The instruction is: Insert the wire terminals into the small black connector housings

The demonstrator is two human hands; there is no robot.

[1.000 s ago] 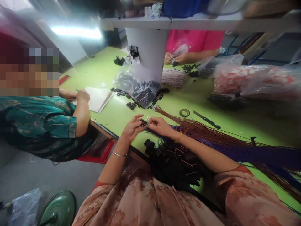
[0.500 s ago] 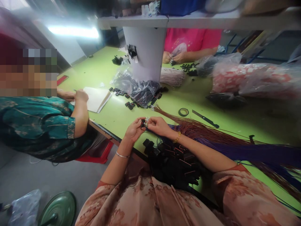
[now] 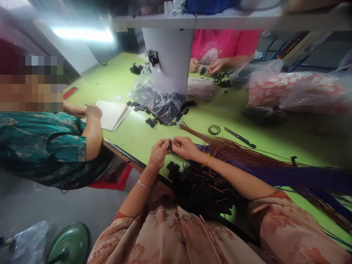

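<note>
My left hand (image 3: 159, 152) is closed on a small black connector housing (image 3: 170, 145), its thumb and fingers pinching the sides. Right against it, my right hand (image 3: 184, 147) is closed on wires whose bright metal terminals (image 3: 172, 138) poke out above the fingers. The fingers hide whether a terminal sits inside the housing. Below both hands lies a heap of black connectors with wires (image 3: 203, 187) along the table edge. A bundle of brown wires (image 3: 220, 146) runs off to the right from beyond my right hand, beside blue wires (image 3: 275, 176).
Tape roll (image 3: 214, 129) and a dark flat blade (image 3: 240, 137) lie on the green table (image 3: 165, 137). Bagged black housings (image 3: 169, 106) rest by the white post (image 3: 170, 58). One person writes on a paper pad (image 3: 111, 115) at left; another, in pink (image 3: 225, 46), works opposite.
My left hand has turned and drawn closer to my right, so its fingers now cover more of the housing. The hands of the person opposite have moved apart.
</note>
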